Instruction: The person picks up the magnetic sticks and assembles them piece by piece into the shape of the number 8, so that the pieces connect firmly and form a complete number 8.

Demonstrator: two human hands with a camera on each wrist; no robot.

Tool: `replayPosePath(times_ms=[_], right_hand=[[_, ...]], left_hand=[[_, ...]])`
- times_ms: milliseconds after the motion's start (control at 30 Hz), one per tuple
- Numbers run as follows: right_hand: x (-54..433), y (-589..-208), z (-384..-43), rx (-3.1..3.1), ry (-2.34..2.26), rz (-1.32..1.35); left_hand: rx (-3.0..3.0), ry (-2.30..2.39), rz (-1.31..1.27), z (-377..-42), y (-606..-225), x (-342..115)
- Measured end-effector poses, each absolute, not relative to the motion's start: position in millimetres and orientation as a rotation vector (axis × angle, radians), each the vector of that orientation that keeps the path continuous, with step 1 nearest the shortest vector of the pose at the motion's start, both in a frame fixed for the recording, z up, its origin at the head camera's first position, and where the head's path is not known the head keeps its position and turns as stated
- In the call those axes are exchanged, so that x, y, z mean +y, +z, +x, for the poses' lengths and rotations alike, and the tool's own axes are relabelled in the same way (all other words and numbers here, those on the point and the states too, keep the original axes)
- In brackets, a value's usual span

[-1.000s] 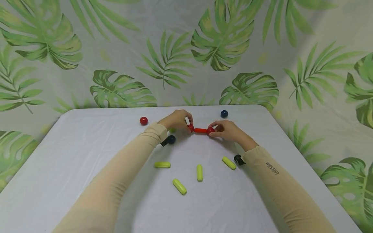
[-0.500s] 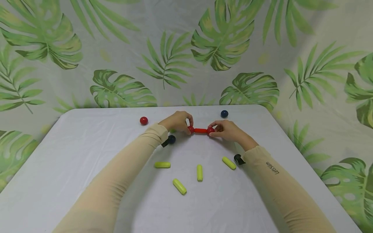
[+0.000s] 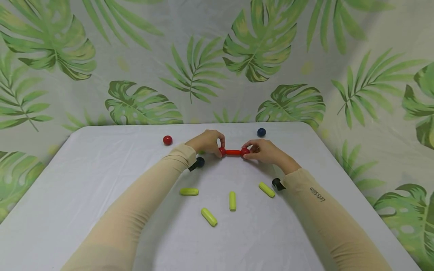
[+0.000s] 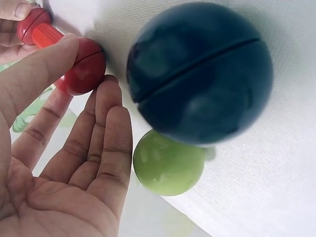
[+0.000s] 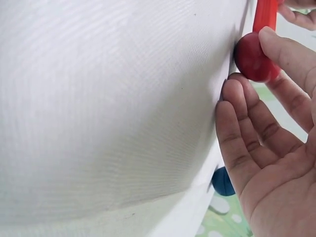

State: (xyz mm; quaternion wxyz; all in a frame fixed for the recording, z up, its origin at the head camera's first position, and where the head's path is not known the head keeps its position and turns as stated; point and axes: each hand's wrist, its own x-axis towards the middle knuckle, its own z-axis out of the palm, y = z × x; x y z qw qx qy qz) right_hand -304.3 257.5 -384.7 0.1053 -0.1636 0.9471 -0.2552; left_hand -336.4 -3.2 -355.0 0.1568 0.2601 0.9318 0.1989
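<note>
Near the back of the table, a red stick (image 3: 233, 152) lies between two red balls and meets both. My left hand (image 3: 207, 142) pinches the left red ball (image 4: 89, 69) between thumb and fingers. The right red ball (image 5: 254, 57) is pinched the same way by my right hand (image 3: 264, 151). In the left wrist view, a dark blue ball (image 4: 200, 74) and a green ball (image 4: 169, 163) sit beside the left hand. The green ball is mostly hidden behind that hand in the head view.
Several yellow-green sticks lie nearer the front, among them one (image 3: 232, 201) at the middle and one (image 3: 266, 189) by the right forearm. Another red ball (image 3: 167, 140) stands at the back left, another blue ball (image 3: 261, 132) at the back right. A leaf-print cloth (image 3: 203, 67) hangs behind the white table (image 3: 84, 169).
The left red ball and the red stick have come together, closing a small gap seen a second ago. The right hand has stayed nearly still.
</note>
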Motion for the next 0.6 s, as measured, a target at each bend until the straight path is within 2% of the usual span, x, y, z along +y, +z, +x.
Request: replayPosePath(times_ms=[600], right_hand=[[253.5, -380.3, -305.2, 2.76, -0.748, -0.517]], left_hand=[[2.662, 0.596, 0.728, -337.1, -355.5, -3.8]])
